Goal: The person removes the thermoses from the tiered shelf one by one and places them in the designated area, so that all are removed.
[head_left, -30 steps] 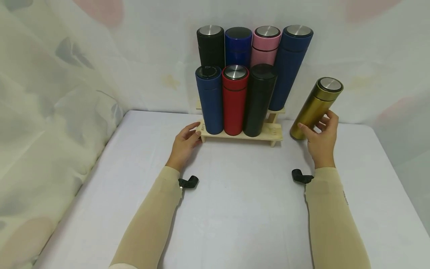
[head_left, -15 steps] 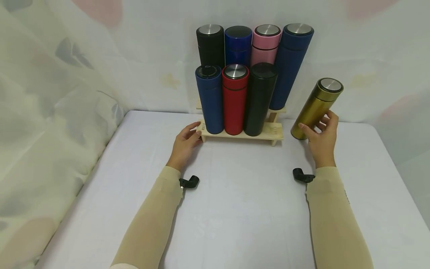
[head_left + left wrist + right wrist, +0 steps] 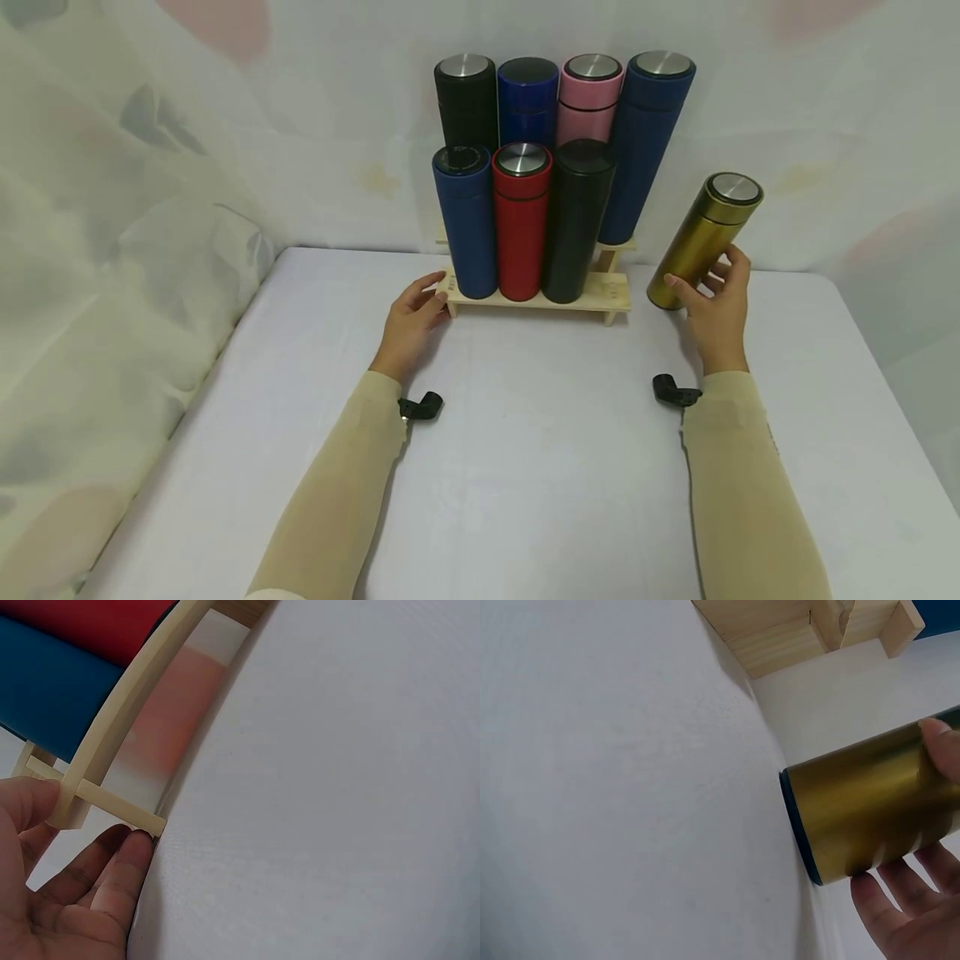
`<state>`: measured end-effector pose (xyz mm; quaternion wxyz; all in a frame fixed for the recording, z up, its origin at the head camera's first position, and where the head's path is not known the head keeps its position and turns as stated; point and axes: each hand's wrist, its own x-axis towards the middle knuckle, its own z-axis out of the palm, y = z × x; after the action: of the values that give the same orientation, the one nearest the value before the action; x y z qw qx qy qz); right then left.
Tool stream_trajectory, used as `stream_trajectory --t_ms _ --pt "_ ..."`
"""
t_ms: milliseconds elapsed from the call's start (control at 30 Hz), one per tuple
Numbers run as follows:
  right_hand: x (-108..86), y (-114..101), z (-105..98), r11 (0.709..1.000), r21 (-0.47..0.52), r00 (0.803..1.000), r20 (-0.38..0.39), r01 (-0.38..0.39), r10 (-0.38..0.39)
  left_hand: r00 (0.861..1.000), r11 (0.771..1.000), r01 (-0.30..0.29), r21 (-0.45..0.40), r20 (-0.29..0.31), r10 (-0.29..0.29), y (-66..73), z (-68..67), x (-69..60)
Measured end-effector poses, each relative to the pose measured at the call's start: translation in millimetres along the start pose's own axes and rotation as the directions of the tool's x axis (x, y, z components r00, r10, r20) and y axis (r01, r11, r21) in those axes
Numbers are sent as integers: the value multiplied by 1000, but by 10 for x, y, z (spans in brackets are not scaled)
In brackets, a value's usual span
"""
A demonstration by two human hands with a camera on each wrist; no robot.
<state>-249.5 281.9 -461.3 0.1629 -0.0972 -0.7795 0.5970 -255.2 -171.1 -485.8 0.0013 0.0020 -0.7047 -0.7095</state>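
Observation:
The left hand holds the left end of the wooden rack; in the left wrist view its thumb lies on the shelf's end and its fingertips touch a short leg. On the rack's front tier stand a blue bottle, a red bottle and a dark bottle. Right of the rack, the right hand grips a gold bottle round its lower body. The right wrist view shows the gold bottle between thumb and fingers, its base at the white table surface.
The back tier bears a black bottle, a shiny blue bottle, a pink bottle and a tall blue bottle. A white cloth covers the table. Patterned curtain hangs at the left and behind.

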Motion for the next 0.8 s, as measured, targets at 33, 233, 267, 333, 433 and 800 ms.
stream_trajectory --t_ms 33,233,267,333,433,800 --pt "-8 -9 -2 1000 -3 1000 0 -9 9 1000 1000 -4 1 -1 4 -15 -6 6" --pt "-38 -80 -21 1000 12 1000 -27 -15 15 1000 1000 -22 -4 6 22 -25 -28 2" --pt "-39 -95 -25 1000 17 999 -34 -9 10 1000 1000 -23 -1 6 23 -22 -30 -2" --pt "-42 -132 -37 1000 27 999 -45 2 -1 1000 1000 -29 1 7 29 -19 -33 -10" --pt "-53 -211 -66 999 41 998 -59 12 -10 999 999 -34 7 2 34 -11 -39 -26" --pt "-95 -503 -167 990 110 987 -144 88 -72 999 999 -32 15 13 31 6 -55 -33"
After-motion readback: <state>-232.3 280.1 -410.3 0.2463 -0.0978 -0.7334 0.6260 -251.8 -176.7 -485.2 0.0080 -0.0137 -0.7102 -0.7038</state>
